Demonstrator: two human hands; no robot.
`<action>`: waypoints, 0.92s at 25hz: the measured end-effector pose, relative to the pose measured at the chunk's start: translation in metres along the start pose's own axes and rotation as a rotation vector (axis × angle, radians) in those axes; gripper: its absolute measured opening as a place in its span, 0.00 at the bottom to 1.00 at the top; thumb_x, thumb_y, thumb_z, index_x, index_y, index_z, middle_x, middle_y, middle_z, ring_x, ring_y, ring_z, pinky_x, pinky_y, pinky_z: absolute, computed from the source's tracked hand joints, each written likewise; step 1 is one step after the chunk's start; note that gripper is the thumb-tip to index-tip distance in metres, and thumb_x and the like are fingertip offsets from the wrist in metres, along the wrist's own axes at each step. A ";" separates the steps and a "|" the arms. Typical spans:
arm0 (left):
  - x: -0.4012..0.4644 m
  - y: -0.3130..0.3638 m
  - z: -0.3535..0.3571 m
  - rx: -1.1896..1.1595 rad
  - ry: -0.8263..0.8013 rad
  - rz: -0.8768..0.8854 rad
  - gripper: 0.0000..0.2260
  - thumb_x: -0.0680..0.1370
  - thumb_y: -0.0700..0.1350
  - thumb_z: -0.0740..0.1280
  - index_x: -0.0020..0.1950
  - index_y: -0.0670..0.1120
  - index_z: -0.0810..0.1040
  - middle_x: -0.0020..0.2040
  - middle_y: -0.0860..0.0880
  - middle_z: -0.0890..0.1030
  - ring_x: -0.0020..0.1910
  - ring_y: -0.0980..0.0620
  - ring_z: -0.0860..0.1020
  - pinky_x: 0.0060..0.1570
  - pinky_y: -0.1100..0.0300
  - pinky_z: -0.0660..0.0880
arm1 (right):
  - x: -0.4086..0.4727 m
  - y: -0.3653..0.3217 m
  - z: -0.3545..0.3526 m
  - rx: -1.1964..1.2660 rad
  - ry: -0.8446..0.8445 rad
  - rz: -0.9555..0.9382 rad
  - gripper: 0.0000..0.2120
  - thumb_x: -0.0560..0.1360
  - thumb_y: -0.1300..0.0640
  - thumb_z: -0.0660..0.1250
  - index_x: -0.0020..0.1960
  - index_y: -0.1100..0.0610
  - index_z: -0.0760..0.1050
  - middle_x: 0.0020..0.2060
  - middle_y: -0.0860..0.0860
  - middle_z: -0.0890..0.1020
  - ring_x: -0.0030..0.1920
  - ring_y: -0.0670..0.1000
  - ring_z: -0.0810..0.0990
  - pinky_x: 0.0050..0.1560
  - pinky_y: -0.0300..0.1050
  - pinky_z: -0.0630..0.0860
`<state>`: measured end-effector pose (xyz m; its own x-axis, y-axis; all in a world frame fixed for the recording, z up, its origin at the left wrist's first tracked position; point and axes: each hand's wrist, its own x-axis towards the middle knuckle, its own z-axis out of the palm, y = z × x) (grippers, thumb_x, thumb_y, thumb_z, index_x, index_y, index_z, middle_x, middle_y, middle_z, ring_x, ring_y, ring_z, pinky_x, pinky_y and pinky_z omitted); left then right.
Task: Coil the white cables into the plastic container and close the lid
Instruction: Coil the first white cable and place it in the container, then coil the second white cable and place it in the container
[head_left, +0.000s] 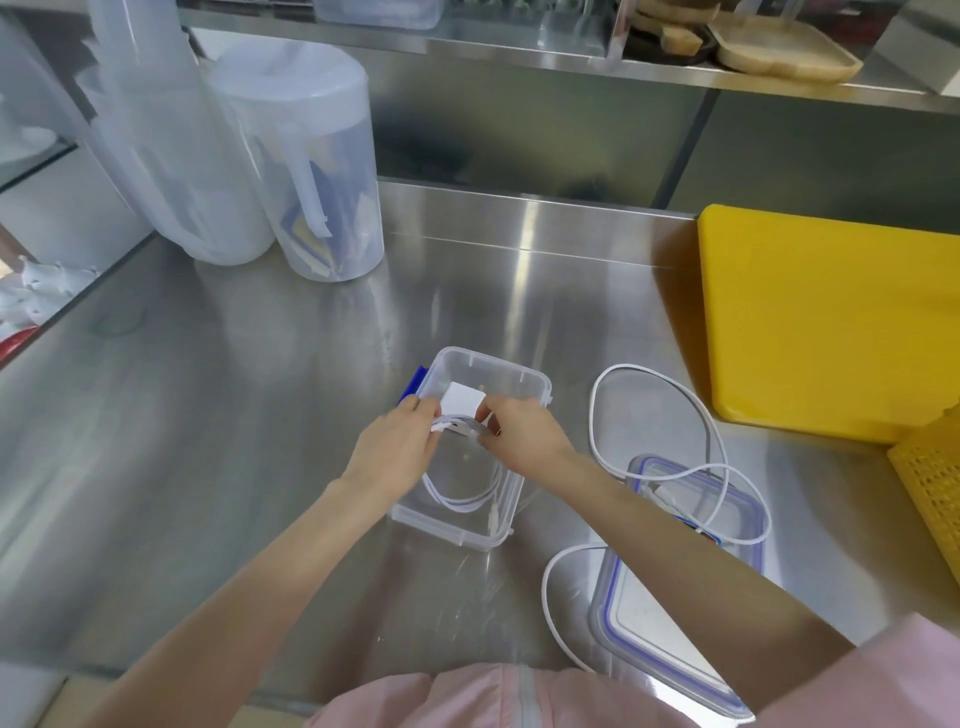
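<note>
On steel counter (260, 415) (kitchen): container (519, 382).

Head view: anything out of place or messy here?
One thing: a loose white cable sprawls on the steel counter, looping over the lid that lies right of the open container. Both hands hold a coiled cable with charger block over the container. Nothing spilled or broken.

Left hand (393, 446) and right hand (521, 434) pinched closed, fingertips nearly meeting
</note>
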<state>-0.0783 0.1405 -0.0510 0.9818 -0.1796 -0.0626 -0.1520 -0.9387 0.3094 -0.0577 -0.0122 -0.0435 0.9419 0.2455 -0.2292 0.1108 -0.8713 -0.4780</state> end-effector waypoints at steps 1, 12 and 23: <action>0.000 0.001 0.002 0.036 -0.020 -0.006 0.10 0.79 0.42 0.57 0.58 0.42 0.71 0.57 0.43 0.76 0.50 0.39 0.77 0.44 0.52 0.71 | 0.002 -0.001 0.003 -0.070 -0.014 -0.008 0.12 0.74 0.60 0.61 0.57 0.58 0.73 0.53 0.59 0.81 0.53 0.61 0.77 0.50 0.50 0.74; -0.008 0.013 0.027 0.425 -0.111 0.030 0.08 0.78 0.39 0.59 0.54 0.42 0.74 0.54 0.45 0.79 0.50 0.45 0.79 0.40 0.58 0.70 | 0.005 0.012 0.012 -0.376 -0.112 -0.117 0.15 0.75 0.58 0.58 0.60 0.53 0.74 0.55 0.57 0.80 0.58 0.59 0.76 0.55 0.50 0.73; -0.011 0.017 0.021 -0.032 -0.036 0.073 0.14 0.79 0.44 0.58 0.63 0.46 0.72 0.60 0.47 0.78 0.54 0.47 0.78 0.45 0.60 0.71 | -0.019 0.028 0.002 -0.048 0.084 -0.279 0.18 0.75 0.62 0.59 0.64 0.59 0.71 0.65 0.55 0.74 0.66 0.54 0.69 0.67 0.41 0.60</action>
<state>-0.0941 0.1201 -0.0651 0.9633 -0.2586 -0.0724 -0.2191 -0.9127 0.3448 -0.0727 -0.0403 -0.0538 0.8960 0.4436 -0.0224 0.3818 -0.7949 -0.4716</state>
